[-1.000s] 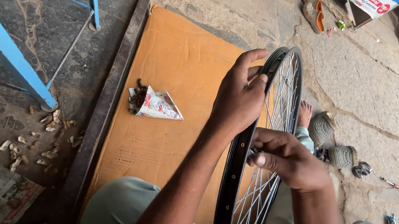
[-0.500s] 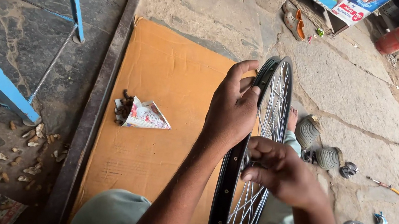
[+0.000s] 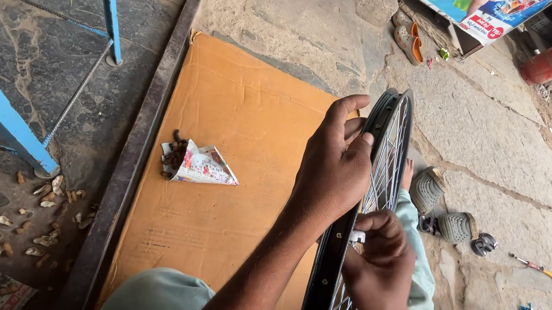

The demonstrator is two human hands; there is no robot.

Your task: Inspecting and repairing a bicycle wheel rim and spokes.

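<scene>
the black bicycle wheel rim, stood upright over the cardboard sheet, is clasped at its edge by the left hand, while the right hand has slid lower, its grip now pinched shut on a small pale fitting (likely a spoke nipple).

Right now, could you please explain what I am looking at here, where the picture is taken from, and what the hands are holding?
This is one view from a camera worn on a person's head, looking down at their own bare hands. The left hand grips the black rim of a spoked wheel stood on edge. The right hand pinches a small white part at the rim with its fingers; what it is, I cannot tell. Beneath lies a cardboard sheet with a folded paper holding small dark pieces. Sandals lie on the stone floor.
</scene>
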